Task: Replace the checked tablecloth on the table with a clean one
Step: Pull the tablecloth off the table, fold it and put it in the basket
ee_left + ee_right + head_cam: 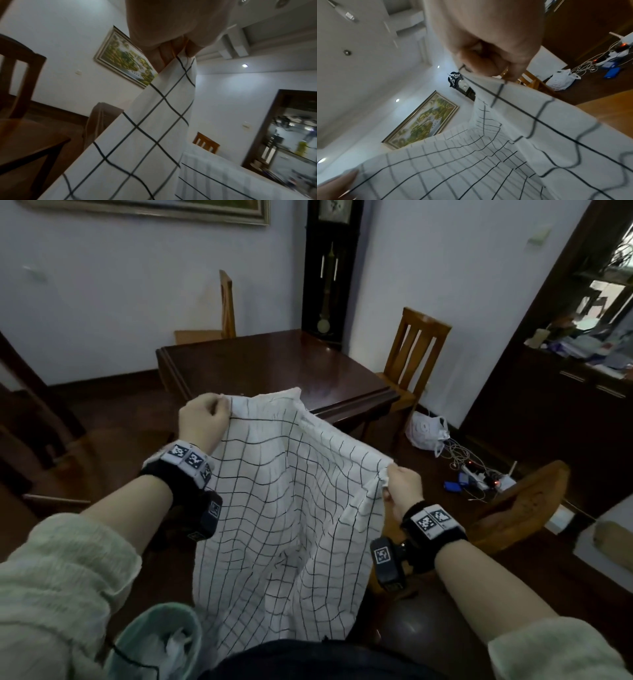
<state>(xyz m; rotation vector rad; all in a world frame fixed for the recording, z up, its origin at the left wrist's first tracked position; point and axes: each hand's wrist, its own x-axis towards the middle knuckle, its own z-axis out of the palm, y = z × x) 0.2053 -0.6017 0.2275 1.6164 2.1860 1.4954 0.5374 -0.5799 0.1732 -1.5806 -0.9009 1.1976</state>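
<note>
Head view: both hands hold the checked tablecloth point(284, 508) up in front of the body, well short of the table point(274, 371), whose dark top shows bare. Left hand point(202, 419) pinches one upper corner, fingers curled round the hem; right hand point(402, 487) bunches the opposite edge lower down, so the top edge slopes from left down to right. Held apart like this the cloth hangs open as a sheet, probably to find its edges before folding or spreading; which one, I cannot tell. Its lower part drapes toward the lap, near a pale green bin point(164, 642). Chairs point(414, 350) stand at the table's far and right sides; open floor lies between person and table, but cables and a white bag point(426, 431) clutter the right. Left wrist view: fingers point(163, 58) clamp a gathered fold, cloth falling taut below; a chair sits close on the left. Right wrist view: thumb and fingers point(488, 65) nip the hem, the sheet sagging away in a trough toward the other hand.
</note>
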